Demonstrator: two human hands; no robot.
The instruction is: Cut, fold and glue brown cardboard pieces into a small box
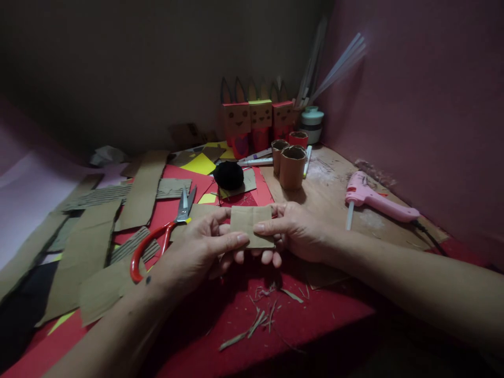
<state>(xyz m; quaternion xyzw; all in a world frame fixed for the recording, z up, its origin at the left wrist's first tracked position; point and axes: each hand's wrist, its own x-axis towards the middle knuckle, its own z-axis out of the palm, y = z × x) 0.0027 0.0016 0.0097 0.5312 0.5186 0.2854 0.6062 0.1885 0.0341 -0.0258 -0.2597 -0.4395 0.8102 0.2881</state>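
A small square of brown cardboard is held up over the red tabletop, a faint crease down its middle. My left hand pinches its left side, thumb on the face and fingers behind. On the other side my right hand grips it the same way, its thumb pressed near the centre. Red-handled scissors lie beside my left hand with blades slightly apart, partly hidden by the wrist. Cardboard shavings are scattered on the red surface below.
Cardboard strips and coloured paper pile up on the left. A black fuzzy ball, cardboard tubes and box-headed figures with pointed ears stand behind. On the right lies a pink glue gun; glue sticks lean near a lidded jar.
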